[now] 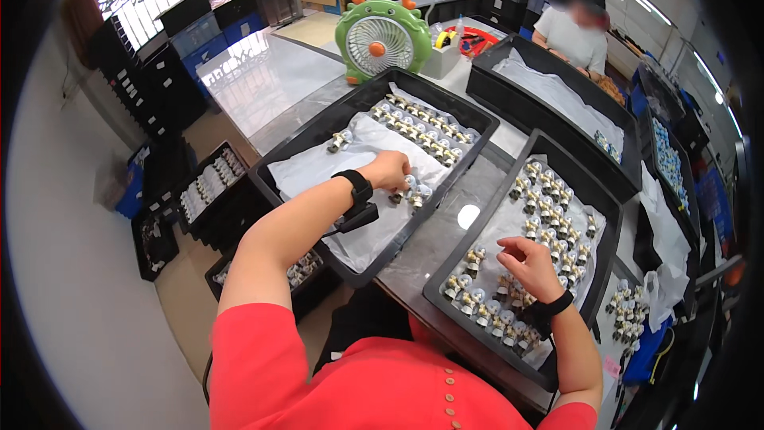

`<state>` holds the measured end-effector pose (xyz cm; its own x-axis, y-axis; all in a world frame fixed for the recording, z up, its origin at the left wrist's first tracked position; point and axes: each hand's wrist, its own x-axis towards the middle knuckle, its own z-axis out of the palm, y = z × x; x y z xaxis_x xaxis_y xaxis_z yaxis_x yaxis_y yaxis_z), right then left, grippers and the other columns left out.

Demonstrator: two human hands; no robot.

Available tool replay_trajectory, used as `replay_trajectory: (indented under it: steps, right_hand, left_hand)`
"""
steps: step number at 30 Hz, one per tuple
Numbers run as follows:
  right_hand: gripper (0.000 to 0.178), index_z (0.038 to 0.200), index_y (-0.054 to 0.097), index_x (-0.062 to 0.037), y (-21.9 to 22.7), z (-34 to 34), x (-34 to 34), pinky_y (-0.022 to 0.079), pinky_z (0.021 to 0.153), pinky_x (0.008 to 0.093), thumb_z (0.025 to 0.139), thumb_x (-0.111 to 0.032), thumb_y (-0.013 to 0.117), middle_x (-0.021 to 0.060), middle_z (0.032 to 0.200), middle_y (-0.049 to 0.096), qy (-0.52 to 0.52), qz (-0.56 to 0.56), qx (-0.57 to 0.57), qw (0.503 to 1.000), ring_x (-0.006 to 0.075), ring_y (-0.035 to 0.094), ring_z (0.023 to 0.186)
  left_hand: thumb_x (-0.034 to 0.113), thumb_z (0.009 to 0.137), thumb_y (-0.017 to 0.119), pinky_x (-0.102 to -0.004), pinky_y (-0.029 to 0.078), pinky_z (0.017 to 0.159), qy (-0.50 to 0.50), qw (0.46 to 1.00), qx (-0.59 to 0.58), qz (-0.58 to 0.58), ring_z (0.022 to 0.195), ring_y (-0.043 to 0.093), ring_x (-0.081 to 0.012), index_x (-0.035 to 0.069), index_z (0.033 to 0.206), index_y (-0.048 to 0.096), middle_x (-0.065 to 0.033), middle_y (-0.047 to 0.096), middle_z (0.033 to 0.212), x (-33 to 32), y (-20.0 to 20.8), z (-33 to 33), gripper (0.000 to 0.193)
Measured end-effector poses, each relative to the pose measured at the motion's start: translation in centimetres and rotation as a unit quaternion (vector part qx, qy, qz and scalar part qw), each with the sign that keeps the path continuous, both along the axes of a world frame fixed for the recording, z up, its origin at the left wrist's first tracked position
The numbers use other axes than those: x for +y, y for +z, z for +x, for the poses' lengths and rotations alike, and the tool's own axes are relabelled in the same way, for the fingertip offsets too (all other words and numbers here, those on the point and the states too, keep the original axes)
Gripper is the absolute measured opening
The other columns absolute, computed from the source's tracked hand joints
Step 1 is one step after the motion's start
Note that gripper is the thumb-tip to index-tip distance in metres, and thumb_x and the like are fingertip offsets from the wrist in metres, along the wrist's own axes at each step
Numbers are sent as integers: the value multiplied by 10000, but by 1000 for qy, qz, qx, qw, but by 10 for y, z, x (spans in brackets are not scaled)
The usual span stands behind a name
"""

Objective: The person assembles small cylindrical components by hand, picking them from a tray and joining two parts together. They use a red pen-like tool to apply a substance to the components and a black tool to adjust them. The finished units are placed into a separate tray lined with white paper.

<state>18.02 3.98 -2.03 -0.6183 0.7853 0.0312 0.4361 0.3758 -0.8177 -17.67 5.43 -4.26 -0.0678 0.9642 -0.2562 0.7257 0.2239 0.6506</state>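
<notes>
My left hand (387,170) reaches into the left black tray (374,259), its fingers closed around a small figurine (402,193) with white, gold and dark parts. Right beside it another figurine (419,194) stands on the white paper lining (358,227). Rows of similar figurines (426,131) fill the far side of that tray, and a single one (340,141) stands apart near its left side. Over the right black tray (454,259) hovers my right hand (532,269), fingers bent and apart with nothing visible in them. Many figurines (549,203) stand in that tray, some hidden under the hand.
A green fan (382,38) stands behind the left tray. Farther right is another paper-lined black tray (517,72), with a person in white (577,36) beyond it. More figurines (627,310) cluster at the right. Stacked trays (211,183) sit low on the left.
</notes>
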Motion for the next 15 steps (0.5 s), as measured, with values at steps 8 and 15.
replay_trajectory:
  steps: [8, 15]
  right_hand:
    - [227, 1005, 635, 4, -6, -6, -1, 485, 628, 239, 798, -90, 639, 66, 780, 651, -6, 5, 2, 1000, 105, 598, 676]
    - [228, 1021, 632, 4, -6, -2, -2, 471, 663, 227, 811, -85, 631, 37, 792, 645, -48, -21, -19, 998, 80, 589, 713]
  left_hand:
    - [94, 628, 711, -291, 513, 566, -32, 998, 47, 27, 633, 642, -178, 31, 920, 615, -110, 651, 763, 2, -7, -6, 314]
    - [219, 585, 772, -408, 444, 804, -137, 981, 112, 86, 967, 528, -324, 126, 982, 638, -139, 500, 1032, 6, 10, 13, 429]
